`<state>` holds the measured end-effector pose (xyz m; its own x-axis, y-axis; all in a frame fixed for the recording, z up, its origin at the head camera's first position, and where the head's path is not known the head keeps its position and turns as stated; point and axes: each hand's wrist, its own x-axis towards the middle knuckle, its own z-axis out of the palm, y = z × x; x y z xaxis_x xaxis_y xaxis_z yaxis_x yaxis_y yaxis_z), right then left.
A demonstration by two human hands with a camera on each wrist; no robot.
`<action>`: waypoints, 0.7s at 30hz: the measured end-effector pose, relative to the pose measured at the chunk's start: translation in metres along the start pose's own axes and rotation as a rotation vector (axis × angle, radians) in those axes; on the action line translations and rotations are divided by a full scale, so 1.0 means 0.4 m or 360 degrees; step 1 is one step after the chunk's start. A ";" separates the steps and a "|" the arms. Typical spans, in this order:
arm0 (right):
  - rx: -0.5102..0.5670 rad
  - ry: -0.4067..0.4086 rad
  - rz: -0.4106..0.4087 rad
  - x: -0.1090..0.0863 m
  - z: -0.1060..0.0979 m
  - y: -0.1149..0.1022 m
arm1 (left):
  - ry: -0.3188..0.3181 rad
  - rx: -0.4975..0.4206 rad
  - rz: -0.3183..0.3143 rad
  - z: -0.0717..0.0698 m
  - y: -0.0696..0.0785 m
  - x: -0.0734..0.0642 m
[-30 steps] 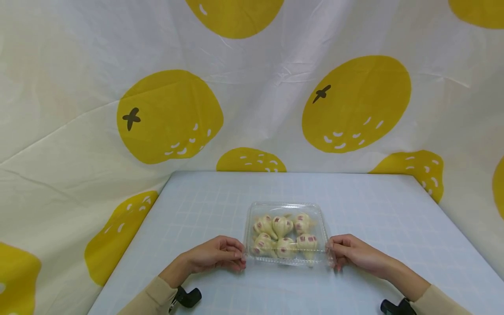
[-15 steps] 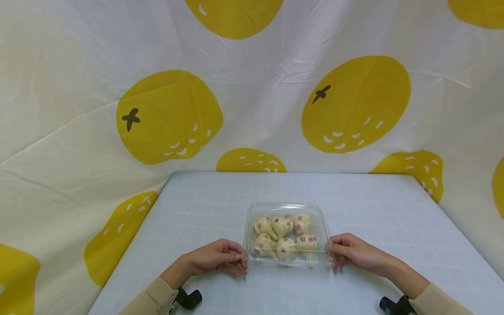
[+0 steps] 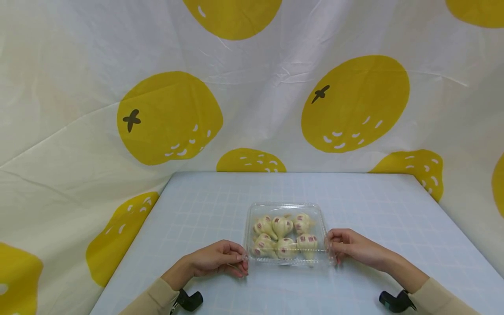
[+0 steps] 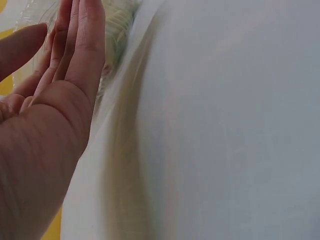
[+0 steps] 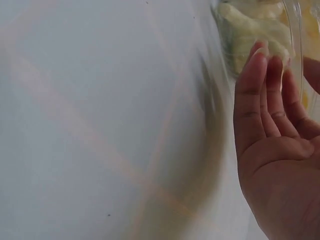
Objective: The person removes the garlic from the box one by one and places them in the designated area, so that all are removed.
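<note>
A clear plastic clamshell container (image 3: 289, 261) stands on the table between my hands, its lid down. Inside lie several pale yellow, bulb-shaped pieces (image 3: 282, 226) with reddish marks. At the container's near left corner, my left hand (image 3: 214, 258) pinches the edge between thumb and fingers. My right hand (image 3: 356, 249) holds the near right side, a little farther up. In the left wrist view the left thumb (image 4: 22, 50) stands on one side of the plastic and the fingers on the other. The right fingertips (image 5: 257, 62) overlap the container wall in the right wrist view.
A pale checked cloth covers the table (image 3: 212, 201). Behind and to the left hangs a white curtain (image 3: 260, 100) printed with large yellow fruit. Dark wrist cameras (image 3: 190, 300) sit below both sleeves.
My right hand has shifted slightly up along the container's side. The left fingers have edged a little right and down at the corner. The container has stayed in place.
</note>
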<state>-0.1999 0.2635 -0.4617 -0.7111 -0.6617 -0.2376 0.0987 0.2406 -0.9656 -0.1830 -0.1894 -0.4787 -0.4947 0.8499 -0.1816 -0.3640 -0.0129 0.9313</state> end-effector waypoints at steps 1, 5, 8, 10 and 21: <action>-0.0004 -0.0003 0.0001 0.001 0.000 -0.001 | 0.0002 -0.0004 -0.0003 0.000 0.000 0.000; -0.0016 -0.0013 0.0002 0.005 -0.002 -0.002 | 0.0010 -0.0012 -0.0016 0.002 0.002 0.001; -0.0012 -0.0022 -0.0009 0.005 -0.002 -0.004 | 0.0023 -0.0008 -0.0024 0.003 0.004 0.002; -0.0003 -0.0032 -0.0019 0.005 -0.003 -0.005 | 0.0032 -0.0005 -0.0028 0.004 0.005 0.003; 0.0008 -0.0086 -0.0032 0.006 -0.005 -0.005 | 0.0009 0.0008 -0.0018 0.004 0.012 0.005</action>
<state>-0.2034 0.2629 -0.4600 -0.6746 -0.7036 -0.2234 0.0884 0.2234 -0.9707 -0.1844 -0.1870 -0.4741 -0.4949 0.8471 -0.1936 -0.3656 -0.0009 0.9308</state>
